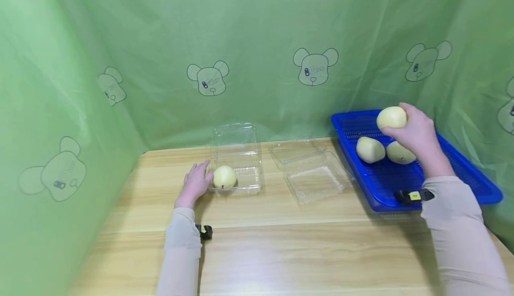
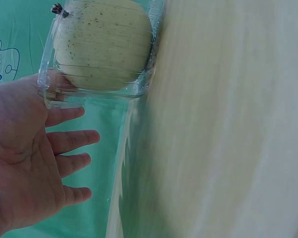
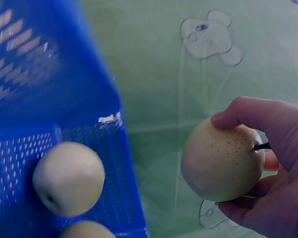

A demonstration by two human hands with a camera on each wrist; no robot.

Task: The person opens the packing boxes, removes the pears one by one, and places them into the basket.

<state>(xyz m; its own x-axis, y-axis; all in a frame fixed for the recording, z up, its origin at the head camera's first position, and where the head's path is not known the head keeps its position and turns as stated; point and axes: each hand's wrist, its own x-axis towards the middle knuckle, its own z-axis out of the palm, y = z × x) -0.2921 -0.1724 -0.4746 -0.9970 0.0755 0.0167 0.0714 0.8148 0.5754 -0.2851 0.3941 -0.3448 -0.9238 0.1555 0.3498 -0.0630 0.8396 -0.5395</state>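
My right hand [image 1: 417, 131] grips a round, pale yellow pear [image 1: 391, 118] above the blue plastic basket [image 1: 373, 204]. In the right wrist view, thumb and fingers curl around this speckled pear [image 3: 221, 161], its dark stem facing the palm. At the left, my left hand [image 1: 196, 180] touches the side of a clear clamshell box [image 1: 250, 182] whose lid stands up. One pear [image 1: 225, 177] sits in the left part of that box. The left wrist view shows the left hand [image 2: 30, 153] with its fingers spread and mostly straight against the box corner, partly seen through the plastic.
Two more pears, one left [image 1: 370, 149] and one right [image 1: 400, 153], lie inside the basket. A second clear box [image 1: 315, 180] stands opened between the first box and the basket. Green curtains [image 1: 261, 28] enclose the wooden table [image 1: 281, 251] at the back and sides.
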